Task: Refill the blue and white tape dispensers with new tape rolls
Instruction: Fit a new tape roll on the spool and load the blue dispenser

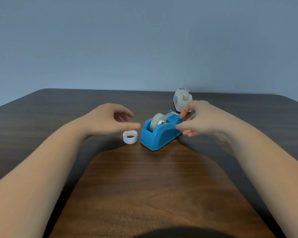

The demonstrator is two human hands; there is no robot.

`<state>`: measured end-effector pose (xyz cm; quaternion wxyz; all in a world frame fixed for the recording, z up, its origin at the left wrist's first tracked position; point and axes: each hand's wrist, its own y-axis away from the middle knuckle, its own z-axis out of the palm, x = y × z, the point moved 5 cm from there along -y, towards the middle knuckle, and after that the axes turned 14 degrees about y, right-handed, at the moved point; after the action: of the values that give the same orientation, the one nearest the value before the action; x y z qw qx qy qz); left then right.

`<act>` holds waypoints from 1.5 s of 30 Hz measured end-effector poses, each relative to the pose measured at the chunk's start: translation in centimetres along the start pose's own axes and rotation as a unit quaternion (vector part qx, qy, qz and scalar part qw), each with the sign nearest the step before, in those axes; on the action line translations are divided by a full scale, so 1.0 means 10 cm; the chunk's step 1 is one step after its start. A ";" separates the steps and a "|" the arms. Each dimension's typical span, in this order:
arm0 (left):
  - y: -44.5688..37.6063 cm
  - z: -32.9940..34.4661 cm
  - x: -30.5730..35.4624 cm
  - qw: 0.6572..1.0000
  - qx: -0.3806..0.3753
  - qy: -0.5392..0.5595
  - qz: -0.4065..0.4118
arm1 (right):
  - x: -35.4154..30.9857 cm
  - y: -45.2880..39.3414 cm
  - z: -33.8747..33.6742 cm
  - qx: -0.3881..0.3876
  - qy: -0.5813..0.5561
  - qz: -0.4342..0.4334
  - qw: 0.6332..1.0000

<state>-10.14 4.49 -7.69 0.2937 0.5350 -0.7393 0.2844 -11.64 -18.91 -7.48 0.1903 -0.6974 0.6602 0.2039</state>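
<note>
Head view, sole camera: a dark wood-grain table (144, 186) stands against a plain blue-grey wall (144, 40). The blue tape dispenser (159, 134) sits near the table's centre, angled with its cutter end pointing away and to the right. A tape roll (157, 121) stands upright in its cradle, and a strip of tape runs from the roll toward the cutter. The left hand (110, 120) hovers just left of the dispenser, fingers loosely curled and parted, thumb extended toward the dispenser's rear end; it holds nothing, and contact with the dispenser cannot be confirmed. Directly below that hand, a white ring (130, 137), apparently a bare tape core or a small roll, lies flat on the table just beside the dispenser's left side. The right hand (199, 121) is at the dispenser's cutter end, fingers partly closed, index finger raised by the blade and thumb against the dispenser's right side; whether it pinches the tape end cannot be determined because of motion blur. The white tape dispenser (182, 100) stands farther back, behind the right hand, near the table's far edge, with a roll seated in it.
</note>
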 end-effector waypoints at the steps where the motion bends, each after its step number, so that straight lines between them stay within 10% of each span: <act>1: 0.00 -0.01 -0.05 0.999 -0.029 -0.018 -0.010 | -0.03 0.03 0.01 -0.007 0.017 0.001 1.000; 9: -0.02 0.14 -0.09 0.996 -0.087 -0.034 -0.001 | -0.25 0.23 0.14 -0.003 0.129 -0.021 0.991; 26: -0.36 0.16 -0.35 0.991 0.133 -0.007 -0.014 | -0.18 -0.08 0.39 0.070 0.046 -0.045 0.995; 45: -1.19 0.06 -0.65 0.986 0.139 -0.069 -0.054 | -0.28 -0.82 0.50 0.086 0.040 -0.046 0.994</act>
<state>2.81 4.95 -11.64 0.1798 0.6277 -0.6814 0.3307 -3.70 -13.45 -10.22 0.2320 -0.7155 0.6498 0.1096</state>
